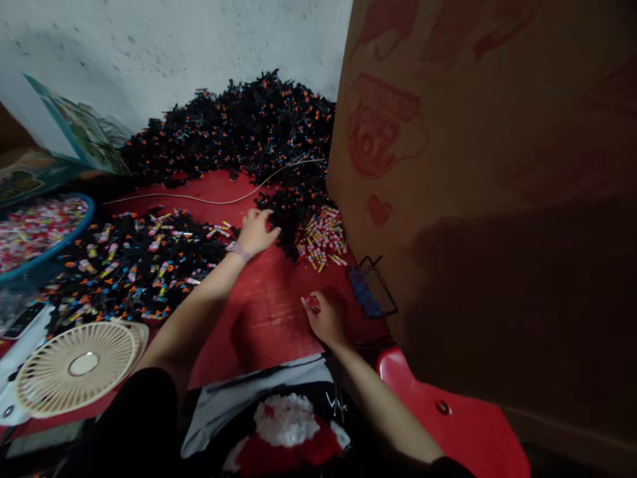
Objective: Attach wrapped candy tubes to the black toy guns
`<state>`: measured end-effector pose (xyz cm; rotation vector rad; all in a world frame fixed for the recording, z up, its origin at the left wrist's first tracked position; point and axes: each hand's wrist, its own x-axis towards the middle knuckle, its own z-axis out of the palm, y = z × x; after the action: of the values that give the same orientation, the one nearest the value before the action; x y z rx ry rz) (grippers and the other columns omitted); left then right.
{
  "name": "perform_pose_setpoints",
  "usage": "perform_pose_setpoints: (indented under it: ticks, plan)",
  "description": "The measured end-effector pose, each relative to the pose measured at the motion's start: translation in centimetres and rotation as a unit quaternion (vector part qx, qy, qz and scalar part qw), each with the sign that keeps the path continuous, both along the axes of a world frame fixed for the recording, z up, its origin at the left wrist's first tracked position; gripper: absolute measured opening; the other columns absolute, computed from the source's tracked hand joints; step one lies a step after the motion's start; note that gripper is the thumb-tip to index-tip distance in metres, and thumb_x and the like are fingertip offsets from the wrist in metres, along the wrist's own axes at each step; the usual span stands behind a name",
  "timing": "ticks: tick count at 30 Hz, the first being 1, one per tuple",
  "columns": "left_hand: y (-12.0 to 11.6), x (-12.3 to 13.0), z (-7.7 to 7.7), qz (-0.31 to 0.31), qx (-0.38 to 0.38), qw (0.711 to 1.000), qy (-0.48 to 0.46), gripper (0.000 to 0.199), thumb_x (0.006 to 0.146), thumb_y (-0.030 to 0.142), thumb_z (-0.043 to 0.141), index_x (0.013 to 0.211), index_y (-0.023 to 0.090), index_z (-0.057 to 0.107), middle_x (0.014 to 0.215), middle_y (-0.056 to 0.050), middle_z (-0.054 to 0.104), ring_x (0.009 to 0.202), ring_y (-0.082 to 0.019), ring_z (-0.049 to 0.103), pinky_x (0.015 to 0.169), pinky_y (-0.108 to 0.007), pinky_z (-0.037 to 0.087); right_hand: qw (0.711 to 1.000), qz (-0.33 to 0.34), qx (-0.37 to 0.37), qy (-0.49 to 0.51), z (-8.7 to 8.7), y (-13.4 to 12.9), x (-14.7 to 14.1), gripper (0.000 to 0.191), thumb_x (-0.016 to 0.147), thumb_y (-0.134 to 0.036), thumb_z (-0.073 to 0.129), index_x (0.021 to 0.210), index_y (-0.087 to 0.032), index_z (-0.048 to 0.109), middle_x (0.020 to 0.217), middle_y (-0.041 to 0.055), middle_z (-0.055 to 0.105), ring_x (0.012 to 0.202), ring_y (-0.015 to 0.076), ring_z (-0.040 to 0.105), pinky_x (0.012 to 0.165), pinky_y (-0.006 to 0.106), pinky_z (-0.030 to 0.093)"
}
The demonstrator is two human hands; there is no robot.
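Shirt (279,425), right hand (326,318) pinching red piece (312,303), left hand (256,232) touching heap (288,226)

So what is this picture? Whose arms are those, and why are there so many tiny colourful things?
There's no machine here, just a person's two bare hands. This picture comes from a camera worn on the person's head, so we see what they see when they look down.

The left hand has its fingers curled at the edge of a big black heap of tiny pieces with orange and blue bits. The right hand is holding a small red piece.

Everything lies on a red surface. Beside the hands is a little pile of colourful pieces. There's also a blue-rimmed tub of pink and white pieces, a cream fan, and a tall cardboard box.
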<state>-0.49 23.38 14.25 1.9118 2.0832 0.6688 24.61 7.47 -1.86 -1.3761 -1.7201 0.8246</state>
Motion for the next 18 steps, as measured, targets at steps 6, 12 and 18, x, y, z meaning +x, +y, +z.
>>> perform_pose_setpoints:
  ticks: [6,12,18]
  plan:
    - [8.6,5.2,-5.1,0.116,-0.116,0.976,-0.141,0.151,0.052,0.074,0.102,0.178,0.038,0.026,0.187,-0.016,-0.020,0.167,-0.065,-0.002,0.135,-0.069,0.019,1.000,0.000,-0.008,0.002,0.5,0.1,-0.1,0.040,0.109,-0.058,0.053,0.101,-0.023,0.072,0.086,0.0074,0.077,0.077,0.0239,0.073,0.073,0.031,0.051]
    - [13.9,6.6,-7.0,0.122,-0.102,0.969,-0.188,0.148,0.048,0.072,0.103,0.175,0.037,0.035,0.185,-0.013,-0.027,0.166,-0.067,-0.003,0.134,-0.070,0.018,1.000,0.009,-0.016,-0.002,1.4,0.0,-0.3,0.035,0.109,-0.050,0.053,0.089,-0.025,0.066,0.084,0.0045,0.074,0.077,0.0219,0.069,0.072,0.029,0.047]
    - [16.3,4.5,-8.8,0.169,-0.025,0.936,-0.309,0.107,0.050,0.061,0.107,0.143,0.022,0.072,0.180,-0.020,0.031,0.162,-0.053,0.033,0.137,-0.059,0.025,0.999,0.022,-0.037,0.014,1.9,0.1,-0.2,0.033,0.109,-0.048,0.055,0.090,-0.025,0.068,0.084,0.0042,0.075,0.078,0.0219,0.069,0.071,0.029,0.046]
